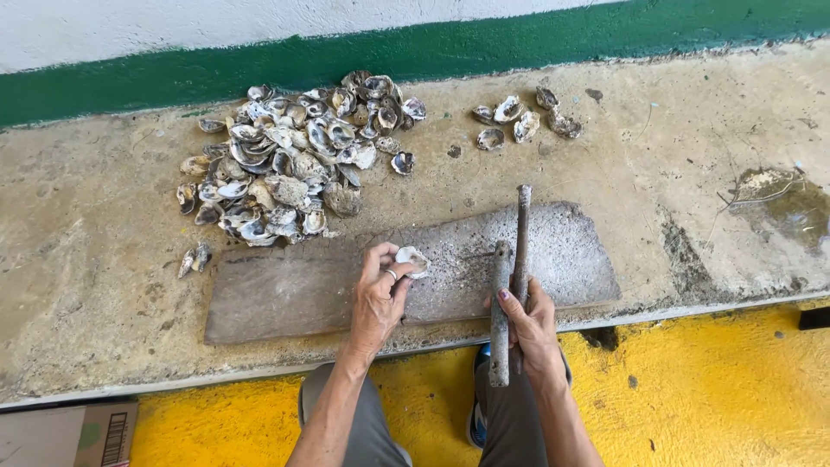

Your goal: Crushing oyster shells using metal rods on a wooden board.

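A large heap of oyster shells (294,160) fills the upper left; at centre the left hand (378,303) pinches a single shell (412,259) on a stone slab (285,298), while the right hand (532,324) grips two metal rods (510,277); a smaller shell pile (523,121) lies upper right

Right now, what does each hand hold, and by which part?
The left hand pinches a small whitish oyster shell at its near edge, against the flat grey stone slab. The right hand grips two rusty metal rods around their middle.
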